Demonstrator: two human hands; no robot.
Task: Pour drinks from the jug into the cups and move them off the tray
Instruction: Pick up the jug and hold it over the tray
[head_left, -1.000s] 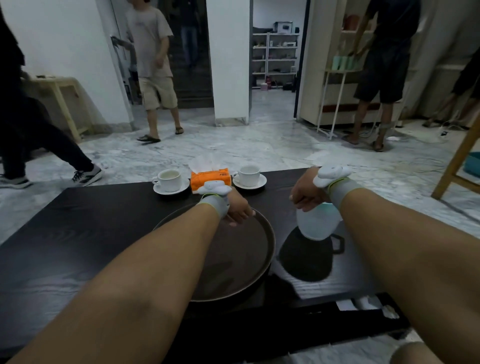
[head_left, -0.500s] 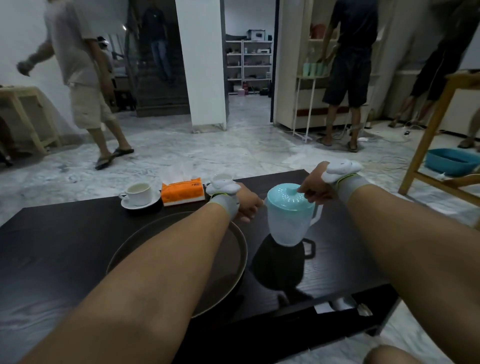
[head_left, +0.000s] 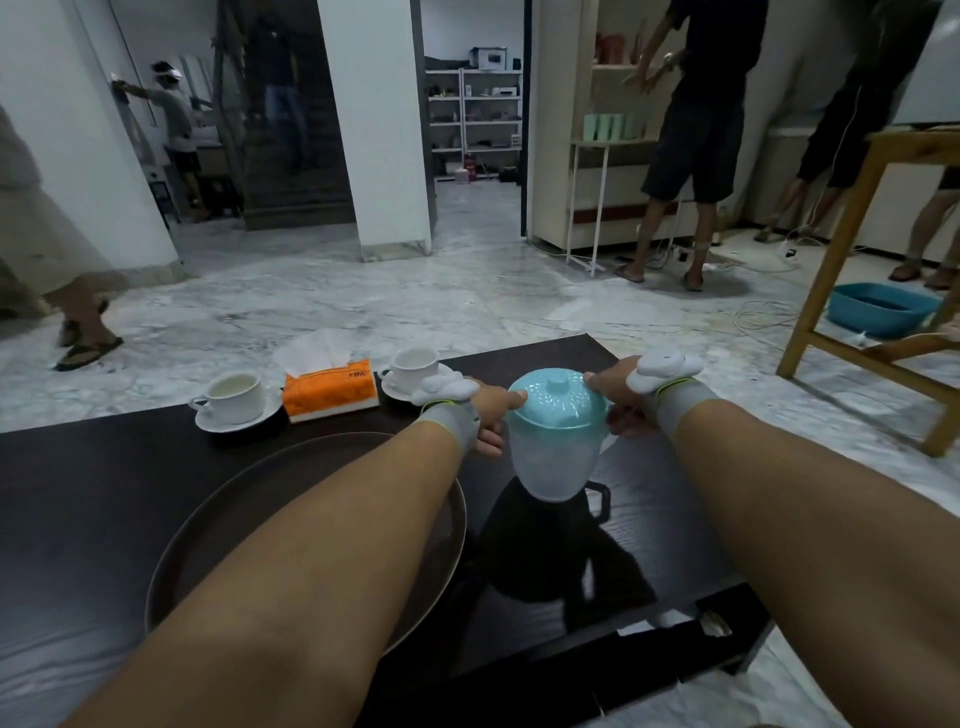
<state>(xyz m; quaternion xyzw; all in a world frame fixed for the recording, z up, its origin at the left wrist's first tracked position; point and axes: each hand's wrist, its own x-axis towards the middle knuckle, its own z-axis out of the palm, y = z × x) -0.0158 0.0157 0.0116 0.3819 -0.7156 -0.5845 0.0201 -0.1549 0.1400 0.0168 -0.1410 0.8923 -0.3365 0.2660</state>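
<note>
A translucent jug (head_left: 556, 457) with a turquoise lid stands upright on the black table (head_left: 104, 478), just right of the round brown tray (head_left: 218, 530). My right hand (head_left: 618, 405) is closed around the jug's handle. My left hand (head_left: 491, 415) touches the left edge of the lid with its fingertips. Two white cups on saucers sit off the tray at the table's far edge: one at the left (head_left: 234, 397), one (head_left: 413, 366) partly hidden behind my left wrist. The tray has nothing on it that I can see; my left forearm covers part of it.
An orange tissue box (head_left: 332, 392) stands between the two cups. Several people stand or walk on the marble floor beyond the table. A wooden table leg (head_left: 826, 280) and a blue basin (head_left: 878, 309) are at the right.
The view has swung so the jug now sits between my hands. My left hand has moved from above the tray onto the jug's lid. My right hand has stayed at the handle.
</note>
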